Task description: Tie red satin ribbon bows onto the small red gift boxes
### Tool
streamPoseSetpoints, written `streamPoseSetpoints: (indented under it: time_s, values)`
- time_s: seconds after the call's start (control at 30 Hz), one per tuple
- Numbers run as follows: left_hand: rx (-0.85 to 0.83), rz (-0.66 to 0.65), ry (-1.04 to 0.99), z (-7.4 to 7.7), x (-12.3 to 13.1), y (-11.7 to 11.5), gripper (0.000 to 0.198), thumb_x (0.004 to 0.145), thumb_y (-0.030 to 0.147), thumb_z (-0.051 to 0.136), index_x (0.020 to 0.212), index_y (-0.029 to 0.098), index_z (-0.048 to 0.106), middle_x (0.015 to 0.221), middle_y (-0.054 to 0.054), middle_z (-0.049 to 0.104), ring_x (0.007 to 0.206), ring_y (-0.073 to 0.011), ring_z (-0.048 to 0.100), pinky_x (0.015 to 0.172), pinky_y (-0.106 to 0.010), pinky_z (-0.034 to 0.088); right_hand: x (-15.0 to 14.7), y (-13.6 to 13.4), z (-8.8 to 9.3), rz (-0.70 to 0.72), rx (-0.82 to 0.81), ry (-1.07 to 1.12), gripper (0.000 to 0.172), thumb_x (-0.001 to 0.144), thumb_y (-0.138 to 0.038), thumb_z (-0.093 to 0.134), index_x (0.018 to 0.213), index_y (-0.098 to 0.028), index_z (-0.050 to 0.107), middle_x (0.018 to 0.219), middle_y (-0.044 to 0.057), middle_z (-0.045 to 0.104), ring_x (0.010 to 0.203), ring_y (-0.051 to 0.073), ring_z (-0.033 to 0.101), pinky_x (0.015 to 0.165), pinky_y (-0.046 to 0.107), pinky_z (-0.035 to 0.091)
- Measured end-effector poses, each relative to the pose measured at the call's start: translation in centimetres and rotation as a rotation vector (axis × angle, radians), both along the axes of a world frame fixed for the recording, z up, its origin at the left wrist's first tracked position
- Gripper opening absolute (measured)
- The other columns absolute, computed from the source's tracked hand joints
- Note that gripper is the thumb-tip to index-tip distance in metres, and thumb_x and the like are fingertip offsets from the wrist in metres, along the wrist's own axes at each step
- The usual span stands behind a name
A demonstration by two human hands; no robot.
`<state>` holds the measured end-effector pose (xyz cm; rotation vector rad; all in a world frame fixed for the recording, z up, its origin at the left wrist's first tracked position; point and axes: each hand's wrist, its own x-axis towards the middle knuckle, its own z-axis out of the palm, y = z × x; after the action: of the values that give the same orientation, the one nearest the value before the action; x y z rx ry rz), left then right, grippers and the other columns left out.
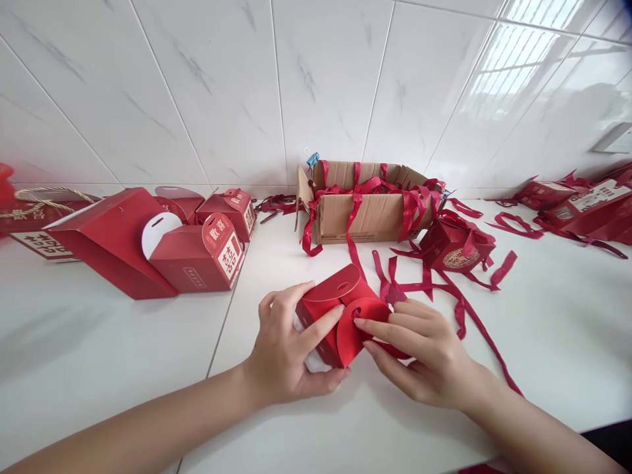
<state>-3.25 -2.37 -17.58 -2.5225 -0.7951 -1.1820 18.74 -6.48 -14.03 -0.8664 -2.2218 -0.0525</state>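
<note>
Left hand [286,359] is clasping the small red box [328,316] from the side, and right hand [419,355] is pinching its round flap, fingers narrowed. The box is sitting in front of the cardboard carton [368,214], top flaps standing unclosed. Ribbons [444,289] are sprawling right of the carton and closed red boxes [197,257] are sitting left of it, with open counter [543,342] lying nearer.

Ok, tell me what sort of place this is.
Probably a tiled home counter used for gift packing: finished red gift boxes, a cardboard carton draped with red ribbons, and a half-folded red box held in the left hand.
</note>
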Motion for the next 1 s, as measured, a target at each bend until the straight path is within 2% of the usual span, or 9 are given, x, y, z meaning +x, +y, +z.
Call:
streamPoseSetpoints:
  time_s: [0.13,0.23,0.4,0.57,0.7,1.0]
  values:
    - [-0.036,-0.067,-0.035,0.1,-0.1,0.1,0.057,0.072,0.041,0.061,0.124,0.023,0.046,0.131,-0.016,0.032,0.118,-0.036,0.04,0.091,-0.05,0.041,0.0,0.2,0.0,-0.03,0.001,0.01,0.028,0.082,-0.014,0.057,0.11,-0.016,0.06,0.06,-0.001,0.05,0.057,0.013,0.037,0.053,0.027,0.031]
    - [-0.063,-0.109,-0.032,0.1,-0.2,0.1,0.055,0.074,0.036,0.06,0.125,0.023,0.043,0.129,-0.016,0.034,0.119,-0.0352,0.041,0.092,-0.051,0.043,0.0,0.3,0.1,-0.026,0.007,0.043,0.028,0.082,-0.014,0.057,0.109,-0.016,0.061,0.062,0.0,0.051,0.058,0.013,0.039,0.054,0.028,0.033]
    - [-0.057,-0.123,-0.028,0.1,-0.3,0.1,0.054,0.072,0.035,0.064,0.121,0.02,0.046,0.126,-0.017,0.037,0.118,-0.0357,0.042,0.093,-0.052,0.043,-0.1,0.5,-0.4,0.005,0.009,0.099,0.034,0.082,-0.008,0.056,0.114,-0.018,0.059,0.066,0.001,0.054,0.06,0.013,0.039,0.055,0.028,0.035]
    - [-0.032,-0.119,-0.035,0.0,-0.2,0.1,0.055,0.072,0.037,0.064,0.122,0.025,0.045,0.126,-0.014,0.038,0.117,-0.0345,0.043,0.09,-0.051,0.044,0.0,0.7,-1.0,0.02,0.052,0.136,0.039,0.083,-0.005,0.053,0.118,-0.022,0.058,0.067,0.001,0.053,0.061,0.013,0.043,0.056,0.028,0.037]
    - [-0.014,-0.119,-0.038,0.0,-0.2,0.0,0.058,0.071,0.038,0.064,0.124,0.027,0.043,0.127,-0.014,0.039,0.117,-0.0349,0.043,0.09,-0.051,0.044,-0.1,0.7,-0.9,0.023,0.059,0.161,0.039,0.084,-0.005,0.052,0.118,-0.021,0.058,0.068,0.001,0.054,0.062,0.013,0.046,0.057,0.028,0.039]
    - [0.015,-0.147,-0.001,0.2,-0.3,-0.2,0.056,0.069,0.036,0.067,0.119,0.022,0.047,0.124,-0.016,0.038,0.119,-0.0366,0.041,0.091,-0.053,0.044,-0.2,0.4,-0.4,0.033,0.03,0.216,0.036,0.082,-0.004,0.054,0.114,-0.019,0.06,0.082,0.006,0.054,0.069,0.014,0.05,0.059,0.031,0.044]
